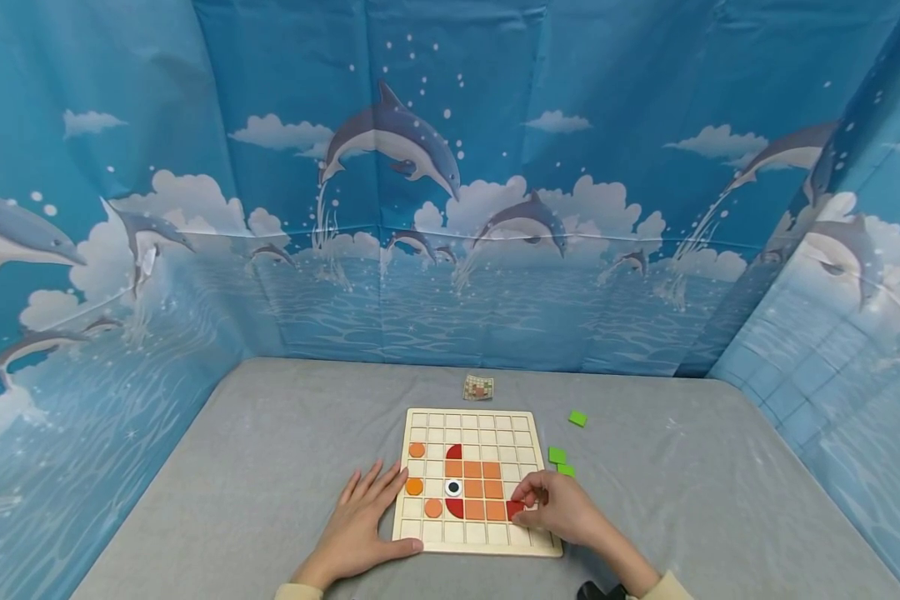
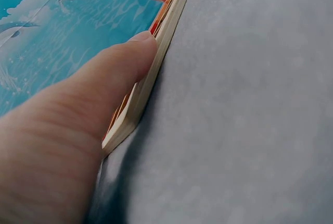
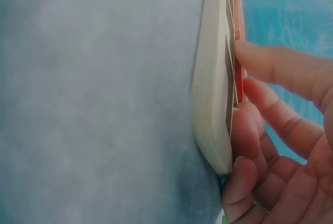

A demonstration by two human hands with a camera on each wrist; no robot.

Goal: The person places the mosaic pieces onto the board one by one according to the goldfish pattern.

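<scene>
A pale wooden grid board (image 1: 476,550) lies on the grey cloth. My right hand (image 1: 562,507) is over its right side, with thumb and index finger pinching a red tile (image 1: 516,507) at a square beside the lower orange row. My left hand (image 1: 362,521) has its fingers spread along the board's left edge, and its thumb (image 2: 125,60) rests at the near edge. On the grid are orange square tiles (image 1: 474,489), red quarter-round tiles (image 1: 454,508), a white tile with a black eye (image 1: 453,487) and orange round tiles (image 1: 415,486).
Green square tiles (image 1: 557,455) lie right of the board, one farther back. A small patterned card (image 1: 478,387) sits behind the board. Near the right wrist is a black object (image 1: 602,591). A blue dolphin-print curtain (image 1: 450,208) surrounds the grey table (image 1: 270,433).
</scene>
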